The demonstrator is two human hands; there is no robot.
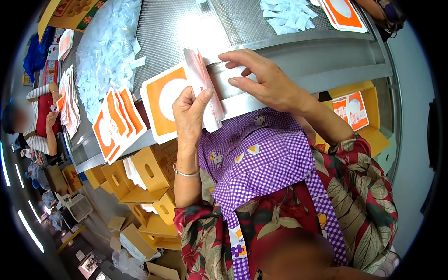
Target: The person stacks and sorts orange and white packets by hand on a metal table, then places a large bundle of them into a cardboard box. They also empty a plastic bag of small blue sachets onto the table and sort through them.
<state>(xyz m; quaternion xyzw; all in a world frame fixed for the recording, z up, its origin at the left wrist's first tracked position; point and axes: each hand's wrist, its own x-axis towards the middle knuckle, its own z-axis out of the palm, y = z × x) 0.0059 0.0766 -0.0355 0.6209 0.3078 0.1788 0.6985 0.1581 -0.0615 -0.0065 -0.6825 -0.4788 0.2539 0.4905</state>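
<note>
My left hand (191,110) grips an orange and white printed plastic pouch (210,101) between thumb and fingers; the pouch is bent over at the edge of the metal table. Beneath it lie more flat orange and white pouches (154,94). My right hand (262,78) is raised just right of the pouch, thumb and fingers apart, holding nothing. Fanned pouches (119,126) lie at the table edge to the left. Behind them is a large clear bag filled with small pale blue packets (105,49).
More blue packets (287,15) and a pouch stack (344,15) lie at the far right of the metal table (168,31). Yellow cartons (140,175) stand below; another carton (374,108) holds pouches. A co-worker (42,115) handles pouches at left. Another person's arm (372,8) shows top right.
</note>
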